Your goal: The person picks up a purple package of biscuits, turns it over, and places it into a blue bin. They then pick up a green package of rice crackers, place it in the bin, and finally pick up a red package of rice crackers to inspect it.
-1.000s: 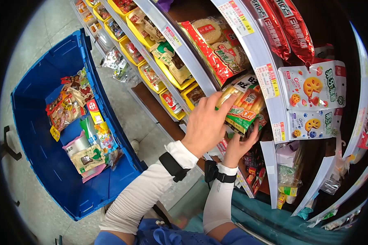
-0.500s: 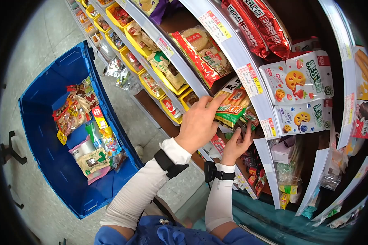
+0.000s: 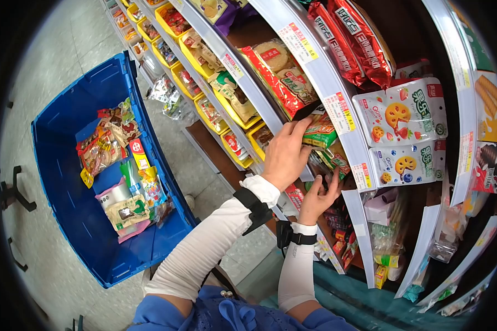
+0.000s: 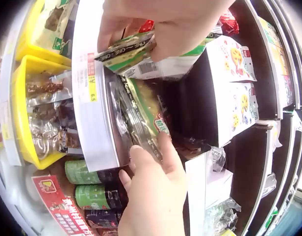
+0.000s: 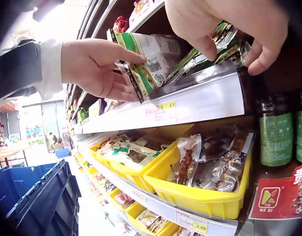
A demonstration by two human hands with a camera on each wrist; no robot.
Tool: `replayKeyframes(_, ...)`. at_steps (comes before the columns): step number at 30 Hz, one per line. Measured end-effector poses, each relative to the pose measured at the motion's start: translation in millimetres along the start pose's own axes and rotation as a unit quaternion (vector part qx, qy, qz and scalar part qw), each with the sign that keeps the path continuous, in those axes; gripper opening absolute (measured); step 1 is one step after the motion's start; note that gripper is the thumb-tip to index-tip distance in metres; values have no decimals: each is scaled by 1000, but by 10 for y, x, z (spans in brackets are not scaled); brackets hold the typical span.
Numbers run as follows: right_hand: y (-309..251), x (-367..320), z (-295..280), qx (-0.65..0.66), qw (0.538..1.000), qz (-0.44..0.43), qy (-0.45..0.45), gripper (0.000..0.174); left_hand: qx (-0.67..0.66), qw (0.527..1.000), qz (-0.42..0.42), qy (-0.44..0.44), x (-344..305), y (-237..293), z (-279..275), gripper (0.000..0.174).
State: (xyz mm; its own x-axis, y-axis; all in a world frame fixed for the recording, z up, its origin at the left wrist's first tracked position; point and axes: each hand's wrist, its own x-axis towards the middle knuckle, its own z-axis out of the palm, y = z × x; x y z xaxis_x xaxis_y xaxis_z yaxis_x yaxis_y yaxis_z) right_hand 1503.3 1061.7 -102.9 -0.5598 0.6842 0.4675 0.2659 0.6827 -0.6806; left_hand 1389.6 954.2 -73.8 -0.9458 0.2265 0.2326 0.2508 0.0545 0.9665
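My left hand (image 3: 284,157) grips a green and yellow bag of stick-shaped snacks (image 3: 319,132) at the shelf front, under a red bag of round crackers (image 3: 281,74). In the right wrist view, its thumb presses the white, barcoded back of the bag (image 5: 153,59). My right hand (image 3: 319,201) is just below, fingers spread. In the left wrist view, its fingertips (image 4: 163,140) touch the edge of another green and gold snack bag (image 4: 148,105). That bag lies tilted behind the clear shelf lip (image 5: 210,73).
A blue crate (image 3: 66,220) with several snack packs stands at the left on the floor. Yellow bins (image 5: 200,196) of wrapped snacks line the lower shelf. White fruit-cookie pouches (image 3: 400,116) and red packets (image 3: 364,38) are on the neighbouring shelf. Green-labelled jars (image 5: 276,135) stand below.
My left hand has tilted the bag of stick-shaped snacks, so less of its front shows, and another green bag shows beneath it. My right hand has come away from the first bag.
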Motion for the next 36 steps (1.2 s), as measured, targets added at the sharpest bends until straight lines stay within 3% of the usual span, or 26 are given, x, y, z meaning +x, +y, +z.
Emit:
replayKeyframes(5, 2, -3, -7, 2, 1000, -2, -8, 52, 12, 996, 37, 74, -45, -1, 104, 51)
replayKeyframes(11, -1, -8, -6, -29, 999, -15, -10, 55, -29, 999, 25, 24, 0, -116, 147, 57)
replayKeyframes(17, -44, -6, -17, -4, 1000, 13, -17, 52, -38, 996, 66, 47, -55, -51, 78, 55)
replayKeyframes(21, -37, -4, -4, -3, 1000, 16, -3, 52, -81, 995, 36, 46, -107, -80, 65, 56)
replayKeyframes(30, 3, -6, -21, -2, 1000, 2, -16, 53, 35, 980, 178, 87, -59, -178, 37, 63)
replayKeyframes(36, 42, 1, -35, -13, 1000, 5, -28, 55, 116, 958, 237, 109, 95, -243, 146, 50)
